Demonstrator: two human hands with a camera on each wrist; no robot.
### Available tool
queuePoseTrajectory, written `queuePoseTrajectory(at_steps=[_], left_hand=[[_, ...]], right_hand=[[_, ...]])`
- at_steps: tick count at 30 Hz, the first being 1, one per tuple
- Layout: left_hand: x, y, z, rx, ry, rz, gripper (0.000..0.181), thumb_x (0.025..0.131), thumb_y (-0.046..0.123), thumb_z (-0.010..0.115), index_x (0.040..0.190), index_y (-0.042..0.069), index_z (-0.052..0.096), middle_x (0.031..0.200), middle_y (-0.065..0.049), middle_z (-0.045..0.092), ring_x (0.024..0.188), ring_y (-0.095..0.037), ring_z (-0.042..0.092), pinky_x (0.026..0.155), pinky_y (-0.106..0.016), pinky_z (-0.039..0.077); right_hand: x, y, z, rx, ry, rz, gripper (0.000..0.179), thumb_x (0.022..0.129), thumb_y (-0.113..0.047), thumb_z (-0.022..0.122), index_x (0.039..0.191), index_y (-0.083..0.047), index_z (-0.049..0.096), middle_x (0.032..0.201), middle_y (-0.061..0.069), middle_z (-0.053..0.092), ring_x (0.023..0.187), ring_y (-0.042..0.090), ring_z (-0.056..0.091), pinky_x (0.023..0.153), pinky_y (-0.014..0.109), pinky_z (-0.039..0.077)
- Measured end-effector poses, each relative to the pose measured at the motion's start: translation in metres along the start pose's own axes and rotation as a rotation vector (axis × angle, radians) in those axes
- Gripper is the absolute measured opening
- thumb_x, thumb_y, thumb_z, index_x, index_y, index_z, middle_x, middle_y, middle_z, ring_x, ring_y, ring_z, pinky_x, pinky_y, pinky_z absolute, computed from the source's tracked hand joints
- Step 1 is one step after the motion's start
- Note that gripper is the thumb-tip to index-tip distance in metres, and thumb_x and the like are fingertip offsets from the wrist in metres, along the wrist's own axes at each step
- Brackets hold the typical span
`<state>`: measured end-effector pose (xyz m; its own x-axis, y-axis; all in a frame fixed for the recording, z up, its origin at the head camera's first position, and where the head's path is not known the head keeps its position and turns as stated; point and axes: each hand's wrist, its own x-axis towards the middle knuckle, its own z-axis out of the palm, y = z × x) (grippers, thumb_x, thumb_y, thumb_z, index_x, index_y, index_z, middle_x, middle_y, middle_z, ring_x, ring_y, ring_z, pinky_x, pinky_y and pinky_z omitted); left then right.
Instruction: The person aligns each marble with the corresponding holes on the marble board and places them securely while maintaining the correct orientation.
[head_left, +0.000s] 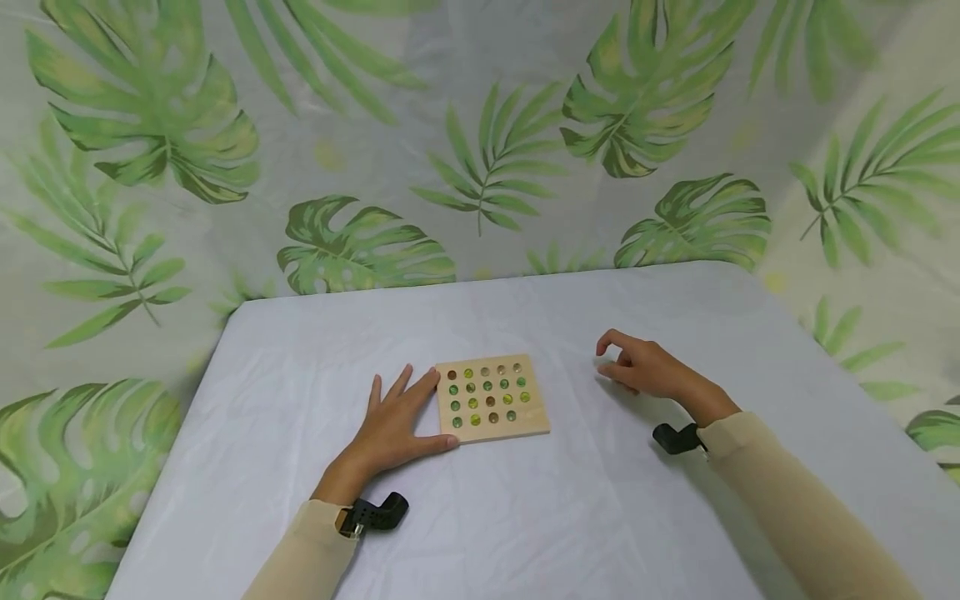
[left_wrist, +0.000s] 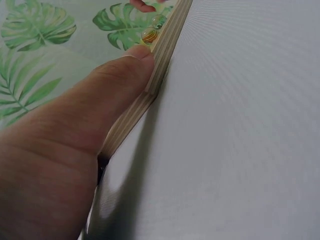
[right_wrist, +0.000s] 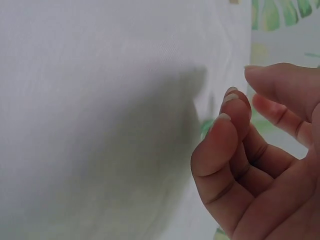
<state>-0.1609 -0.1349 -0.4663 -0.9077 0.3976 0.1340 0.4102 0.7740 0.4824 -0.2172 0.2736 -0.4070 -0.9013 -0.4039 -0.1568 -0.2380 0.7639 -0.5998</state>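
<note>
A light wooden board (head_left: 538, 419) lies flat on the white table, with rows of glass marbles (head_left: 487, 386) in green, yellow-green, brown and clear. No marble shows at the right end of its nearest row. At the board's left side, my left hand (head_left: 390, 425) spreads its fingers, with the index finger by the far left corner. Its thumb (left_wrist: 122, 75) lies against the board's near edge in the left wrist view. To the right of the board, my right hand (head_left: 645, 367) hovers above the table, fingers loosely curled, thumb apart from them, nothing visible between.
The table (head_left: 570, 517) has a white cloth cover. Behind it and at both sides hangs a pale curtain (head_left: 517, 250) printed with green leaves. Black wrist cameras (head_left: 678, 438) sit at both cuffs.
</note>
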Motion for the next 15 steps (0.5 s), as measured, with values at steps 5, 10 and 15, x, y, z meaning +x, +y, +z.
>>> queuePoseTrajectory(at_steps=[5,10,15], left_hand=[[-0.001,0.0,0.0,-0.006,-0.005,0.002,0.106,0.072,0.074,0.065,0.153,0.017,0.029,0.156,0.001,0.03,0.147,-0.028,0.011,0.113,-0.057,-0.011],[-0.001,0.0,0.0,-0.007,-0.01,-0.006,0.106,0.072,0.073,0.066,0.153,0.017,0.028,0.156,0.002,0.029,0.148,-0.028,0.01,0.113,-0.056,-0.012],[-0.001,-0.001,0.001,-0.003,-0.012,-0.01,0.106,0.072,0.075,0.064,0.154,0.018,0.028,0.156,0.003,0.029,0.148,-0.026,0.01,0.114,-0.055,-0.012]], right_hand=[[-0.002,0.006,-0.004,-0.005,-0.002,0.031,0.025,0.097,-0.02,0.059,0.117,-0.01,0.048,0.056,0.004,0.051,0.053,0.018,0.049,0.055,0.032,0.042],[-0.005,0.012,-0.007,0.012,-0.008,0.043,0.025,0.097,-0.02,0.059,0.116,-0.009,0.047,0.055,0.004,0.048,0.052,0.019,0.047,0.055,0.032,0.041],[-0.007,0.017,-0.008,0.04,-0.012,0.065,0.025,0.097,-0.02,0.059,0.116,-0.009,0.047,0.056,0.003,0.048,0.053,0.019,0.047,0.055,0.033,0.042]])
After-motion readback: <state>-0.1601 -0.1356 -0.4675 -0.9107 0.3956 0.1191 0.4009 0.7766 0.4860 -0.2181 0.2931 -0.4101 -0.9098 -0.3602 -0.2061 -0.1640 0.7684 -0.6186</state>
